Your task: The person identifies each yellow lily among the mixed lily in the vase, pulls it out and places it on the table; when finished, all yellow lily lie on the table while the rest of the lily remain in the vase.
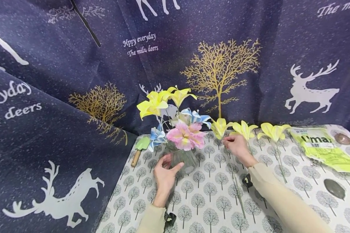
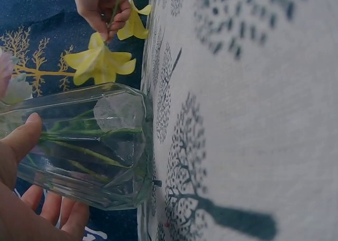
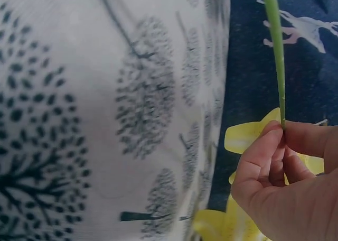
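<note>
A clear glass vase (image 1: 188,163) holds several artificial flowers: yellow lilies (image 1: 154,103), blue-and-white ones (image 1: 157,137) and a large pink bloom (image 1: 186,135). Curved round the side of the vase is my left hand (image 1: 165,176), thumb on one face and fingers on the other. Green stems (image 2: 90,151) show through the glass in the left wrist view. To the right, my right hand (image 1: 237,147) pinches a yellow lily (image 1: 220,127) by its green stem (image 3: 277,56) just below the bloom. The stem's long lower part trails down toward me over the tablecloth.
Two more yellow lilies (image 1: 243,129) (image 1: 274,131) lie right of my right hand. Farther right are a yellow-green packet (image 1: 326,150), a dark stone (image 1: 334,188) and a brown stone (image 1: 343,138). A small trowel (image 1: 136,158) lies left of the vase. A dark deer-print curtain (image 1: 163,58) hangs behind.
</note>
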Tool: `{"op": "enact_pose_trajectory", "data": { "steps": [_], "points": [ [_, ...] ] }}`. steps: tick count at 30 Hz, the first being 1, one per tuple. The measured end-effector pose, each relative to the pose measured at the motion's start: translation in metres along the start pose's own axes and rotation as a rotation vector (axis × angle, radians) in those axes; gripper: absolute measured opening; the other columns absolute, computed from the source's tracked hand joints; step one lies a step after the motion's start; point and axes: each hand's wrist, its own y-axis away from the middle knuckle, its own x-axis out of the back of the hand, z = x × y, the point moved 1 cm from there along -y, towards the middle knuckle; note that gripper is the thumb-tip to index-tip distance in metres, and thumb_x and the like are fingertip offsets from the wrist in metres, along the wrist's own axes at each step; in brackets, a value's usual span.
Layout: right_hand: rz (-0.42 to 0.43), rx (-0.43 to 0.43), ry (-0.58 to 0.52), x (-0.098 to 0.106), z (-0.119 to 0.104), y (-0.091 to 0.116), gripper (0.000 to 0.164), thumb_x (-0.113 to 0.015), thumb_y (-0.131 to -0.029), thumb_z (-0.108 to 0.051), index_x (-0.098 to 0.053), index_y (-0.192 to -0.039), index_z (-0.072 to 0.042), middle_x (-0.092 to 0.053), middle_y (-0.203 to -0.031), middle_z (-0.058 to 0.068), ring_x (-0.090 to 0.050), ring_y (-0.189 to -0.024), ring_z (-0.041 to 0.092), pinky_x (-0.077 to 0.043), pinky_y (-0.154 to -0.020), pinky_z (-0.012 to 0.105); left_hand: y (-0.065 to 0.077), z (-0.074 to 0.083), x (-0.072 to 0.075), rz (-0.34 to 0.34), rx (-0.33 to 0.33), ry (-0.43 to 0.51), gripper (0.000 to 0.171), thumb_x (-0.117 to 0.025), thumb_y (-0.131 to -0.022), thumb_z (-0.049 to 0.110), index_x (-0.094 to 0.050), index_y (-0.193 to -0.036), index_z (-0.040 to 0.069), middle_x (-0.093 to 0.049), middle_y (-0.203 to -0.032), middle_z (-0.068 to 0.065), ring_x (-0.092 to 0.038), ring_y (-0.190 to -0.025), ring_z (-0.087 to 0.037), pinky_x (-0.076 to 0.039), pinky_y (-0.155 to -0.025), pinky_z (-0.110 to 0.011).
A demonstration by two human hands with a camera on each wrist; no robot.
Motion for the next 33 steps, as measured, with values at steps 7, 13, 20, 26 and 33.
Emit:
{"op": "enact_pose_trajectory", "data": {
  "steps": [7,13,20,26,33],
  "points": [
    [-0.019,-0.025,-0.028,-0.001,0.009,-0.002,0.027,-0.065,-0.095,-0.011,-0.070,-0.117,0.004,-0.073,-0.106,0.024,-0.067,-0.077,0.014,-0.053,-0.059,0.016,-0.005,-0.010,-0.002,0.001,0.008,-0.006,0.057,-0.092,-0.064,-0.001,-0.069,-0.116,0.003,-0.070,-0.116,-0.018,-0.065,-0.114,-0.034,-0.055,-0.110,-0.043],
    [-0.035,-0.050,-0.046,-0.002,0.015,-0.004,0.030,-0.064,-0.096,-0.013,-0.070,-0.119,0.003,-0.075,-0.105,0.022,-0.065,-0.072,0.009,-0.051,-0.056,0.016,-0.011,-0.026,-0.001,-0.006,-0.003,-0.008,0.059,-0.095,-0.062,0.007,-0.070,-0.116,0.009,-0.071,-0.116,-0.013,-0.066,-0.113,-0.029,-0.057,-0.107,-0.037],
    [-0.041,-0.059,-0.069,-0.003,0.018,-0.004,0.029,-0.064,-0.096,-0.011,-0.070,-0.120,0.004,-0.075,-0.105,0.022,-0.063,-0.072,0.009,-0.051,-0.056,0.016,-0.011,-0.026,0.002,-0.028,-0.018,-0.012,0.058,-0.096,-0.062,0.015,-0.071,-0.114,0.012,-0.071,-0.114,-0.011,-0.067,-0.111,-0.027,-0.058,-0.105,-0.033],
    [-0.044,-0.070,-0.094,-0.003,0.018,-0.003,0.031,-0.066,-0.096,-0.013,-0.069,-0.121,0.004,-0.075,-0.112,0.022,-0.070,-0.079,0.011,-0.058,-0.064,0.017,-0.010,-0.026,0.002,-0.034,-0.014,-0.016,0.056,-0.096,-0.063,0.016,-0.071,-0.114,0.012,-0.070,-0.114,-0.011,-0.068,-0.112,-0.027,-0.058,-0.106,-0.032],
    [-0.022,-0.023,-0.032,0.005,0.013,0.004,0.031,-0.064,-0.098,-0.019,-0.070,-0.121,0.000,-0.074,-0.107,0.022,-0.071,-0.081,0.017,-0.060,-0.064,0.023,-0.009,-0.025,0.001,-0.021,-0.005,-0.006,0.055,-0.095,-0.064,0.009,-0.070,-0.114,0.011,-0.070,-0.115,-0.011,-0.066,-0.113,-0.027,-0.057,-0.108,-0.034]
  ]
}}
